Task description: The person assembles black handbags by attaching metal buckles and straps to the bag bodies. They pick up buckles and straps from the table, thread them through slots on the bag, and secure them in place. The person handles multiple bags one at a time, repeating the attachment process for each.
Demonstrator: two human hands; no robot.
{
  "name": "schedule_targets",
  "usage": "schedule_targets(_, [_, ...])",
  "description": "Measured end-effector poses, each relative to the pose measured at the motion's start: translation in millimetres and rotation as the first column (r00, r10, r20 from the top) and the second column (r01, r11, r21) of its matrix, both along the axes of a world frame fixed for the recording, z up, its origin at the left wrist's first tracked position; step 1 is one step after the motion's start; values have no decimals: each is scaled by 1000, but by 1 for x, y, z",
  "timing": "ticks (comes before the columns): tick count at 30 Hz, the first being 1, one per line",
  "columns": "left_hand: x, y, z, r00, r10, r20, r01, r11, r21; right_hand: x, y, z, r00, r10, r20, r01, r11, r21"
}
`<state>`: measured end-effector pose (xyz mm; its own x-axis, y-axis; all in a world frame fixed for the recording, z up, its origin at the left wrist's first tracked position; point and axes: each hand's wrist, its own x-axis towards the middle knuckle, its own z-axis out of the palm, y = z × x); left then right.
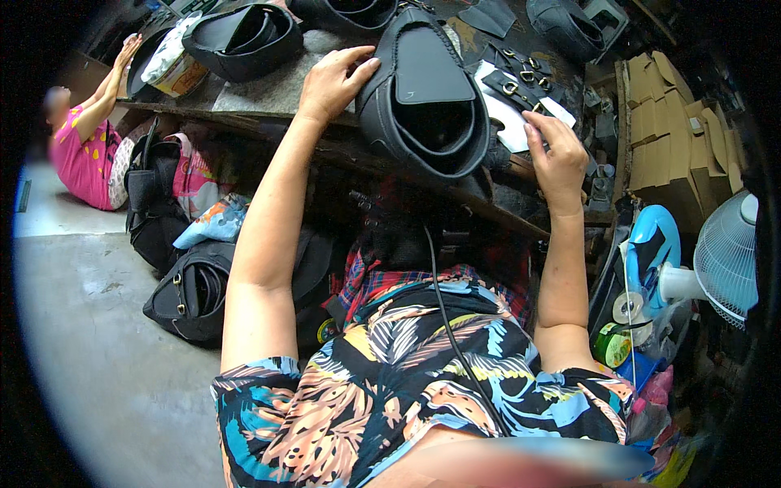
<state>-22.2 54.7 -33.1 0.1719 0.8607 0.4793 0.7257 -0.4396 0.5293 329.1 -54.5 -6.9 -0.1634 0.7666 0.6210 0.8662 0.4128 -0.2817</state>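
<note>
A black leather bag (435, 77) with a flat flap and stitched edging rests at the bench's front edge, its open mouth toward me. At its left side is my left hand (332, 81), thumb and fingers closed on the bag's edge. To the right of the bag, my right hand (560, 154) is raised with curled fingers, thumb and forefinger close together. Just beyond those fingertips lies a black strap (496, 83) with brass-coloured buckles, partly on white paper (508, 122). Whether the fingers pinch the strap or something small is hidden.
More black bags (244, 45) stand along the workbench (268, 98). Folded cardboard (659, 138) and a white fan (728, 260) are at the right. A black bag (195, 293) sits on the floor at left. Farther left is a person in pink (85, 159), arms raised.
</note>
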Motion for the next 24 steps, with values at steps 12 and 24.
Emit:
schedule_targets(12, [-6,8,42,953,213,-213,-46,802,596,-12,-18,2,983,176,-52,-172,982,73])
schedule_targets(24, [-6,77,53,704,243,-667,153,865,477,-15,-25,2,975,215,-52,-215,977,-5])
